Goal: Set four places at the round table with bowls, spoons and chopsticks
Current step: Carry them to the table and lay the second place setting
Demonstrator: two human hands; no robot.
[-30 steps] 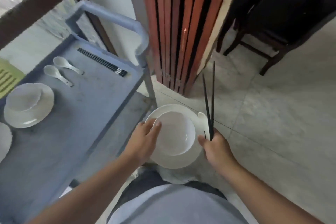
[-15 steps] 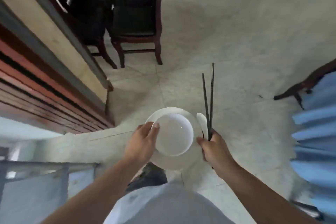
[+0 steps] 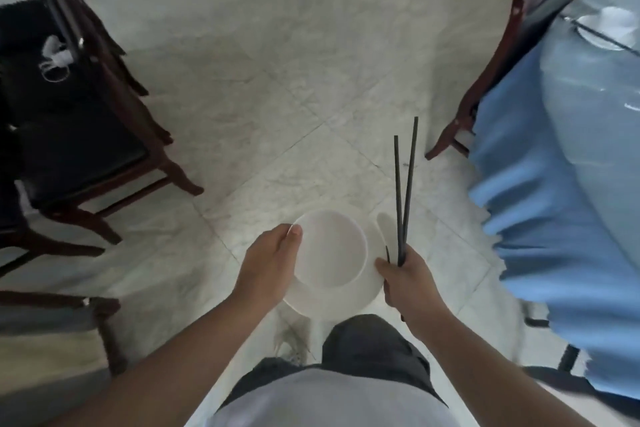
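Note:
A white bowl (image 3: pixel 330 250) sits on a white plate (image 3: pixel 334 300), carried in front of my body above the floor. My left hand (image 3: pixel 272 262) grips the bowl's left rim with the thumb inside. My right hand (image 3: pixel 405 276) holds the plate's right edge together with a pair of black chopsticks (image 3: pixel 403 191) that point away from me, and a white spoon (image 3: pixel 384 224) whose tip shows beside them. At the right stands the round table (image 3: pixel 561 184) under a blue cloth and glass top, with a white bowl and chopsticks (image 3: pixel 609 28) set on it.
Dark wooden chairs (image 3: pixel 69 135) with black seats stand at the left. Another chair (image 3: pixel 491 87) is tucked against the table at the upper right. Pale marble floor tiles (image 3: pixel 277 80) lie open between them. A low wooden piece (image 3: pixel 59 308) sits at the lower left.
My view has swung right, away from the blue cart and the wooden screen, toward the blue-clothed table. Both hands keep the same hold on the bowl, plate, spoon and chopsticks.

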